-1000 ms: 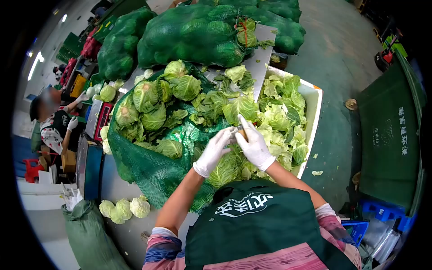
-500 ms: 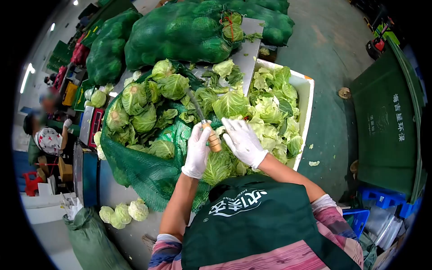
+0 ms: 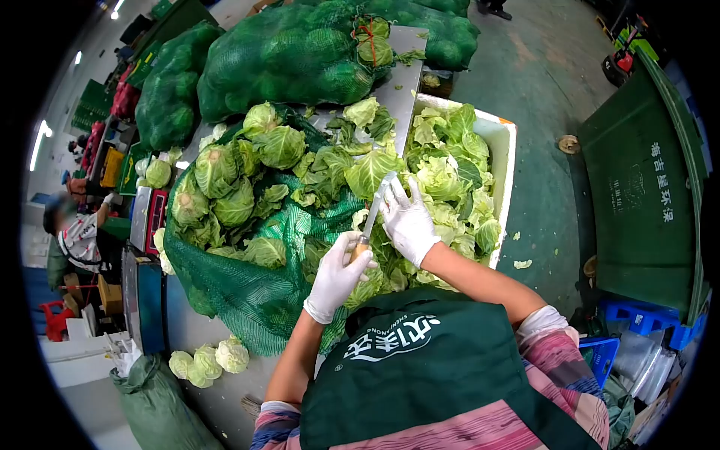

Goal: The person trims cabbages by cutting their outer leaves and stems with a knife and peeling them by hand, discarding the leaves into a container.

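Note:
My left hand (image 3: 337,276), in a white glove, is wrapped round the wooden handle of a knife (image 3: 374,212). The blade points up and to the right. Close to the blade's tip, my right hand (image 3: 409,223), also gloved, has its fingers spread; whether they touch the blade is unclear. Behind the hands lie loose cabbage leaves (image 3: 371,174). To the left, an opened green mesh bag (image 3: 247,304) holds several cabbages (image 3: 217,171). Cut leaves fill a white foam box (image 3: 504,161) on the right.
Full mesh bags (image 3: 281,64) lie at the back. Trimmed cabbages (image 3: 232,355) sit at the lower left, near a green sack (image 3: 161,405). A co-worker (image 3: 79,236) is at the far left. A large green bin (image 3: 641,187) stands at the right.
The knife's blade has swung from leaning left to leaning right, towards my right hand. My right hand's fingers have turned upward and spread. The view has shifted slightly.

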A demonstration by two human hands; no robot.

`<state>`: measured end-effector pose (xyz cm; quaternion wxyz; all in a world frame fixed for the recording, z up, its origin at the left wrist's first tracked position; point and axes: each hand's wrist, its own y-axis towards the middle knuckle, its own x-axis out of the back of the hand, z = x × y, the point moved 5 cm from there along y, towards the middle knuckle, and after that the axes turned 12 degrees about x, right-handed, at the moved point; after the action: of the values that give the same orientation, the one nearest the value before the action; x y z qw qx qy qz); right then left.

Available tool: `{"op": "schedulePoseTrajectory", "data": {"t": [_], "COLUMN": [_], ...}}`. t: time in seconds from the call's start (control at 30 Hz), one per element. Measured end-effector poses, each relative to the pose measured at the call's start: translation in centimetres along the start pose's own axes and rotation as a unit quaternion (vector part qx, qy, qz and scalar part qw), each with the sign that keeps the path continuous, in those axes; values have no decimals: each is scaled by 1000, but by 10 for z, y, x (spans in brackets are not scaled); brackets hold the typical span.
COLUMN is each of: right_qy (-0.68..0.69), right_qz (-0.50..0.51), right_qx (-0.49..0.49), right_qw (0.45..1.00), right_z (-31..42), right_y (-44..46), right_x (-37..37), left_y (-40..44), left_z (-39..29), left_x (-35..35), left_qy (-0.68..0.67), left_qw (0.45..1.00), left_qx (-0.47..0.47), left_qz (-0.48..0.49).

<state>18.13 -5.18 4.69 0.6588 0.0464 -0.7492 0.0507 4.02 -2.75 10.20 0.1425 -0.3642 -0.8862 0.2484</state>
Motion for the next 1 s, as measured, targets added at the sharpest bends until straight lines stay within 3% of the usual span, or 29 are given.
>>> {"op": "schedulePoseTrajectory", "data": {"t": [0.1,0.17,0.33,0.53,0.73,0.8,0.9,1.0], "right_qy": [-69,6,-30,19,-22,-21,-99,-9], "right_qz": [62,80,65,107,125,116,128,88], "right_qx": [0,-5,-14,-28,-18,-16,-18,16], "right_qw": [996,997,997,994,992,993,987,996], "right_z": [-7,-15,-17,-18,-15,-14,-10,-7], "right_y": [1,-2,-1,0,-1,-1,-2,-3], "right_x": [-7,-1,-14,-7,-17,-18,-12,-5], "left_y": [-5,-12,-20,-23,-19,-11,-8,-5], "left_z": [3,-8,-11,-10,-13,-1,-3,0], "left_x": [4,6,9,17,29,36,39,49], "left_qy": [68,240,270,260,257,195,96,79], "left_qw": [998,956,943,943,952,981,992,994], "left_qx": [7,-134,-151,-152,-125,-1,73,63], "left_qz": [-17,-107,-125,-143,-106,-20,48,30]}}
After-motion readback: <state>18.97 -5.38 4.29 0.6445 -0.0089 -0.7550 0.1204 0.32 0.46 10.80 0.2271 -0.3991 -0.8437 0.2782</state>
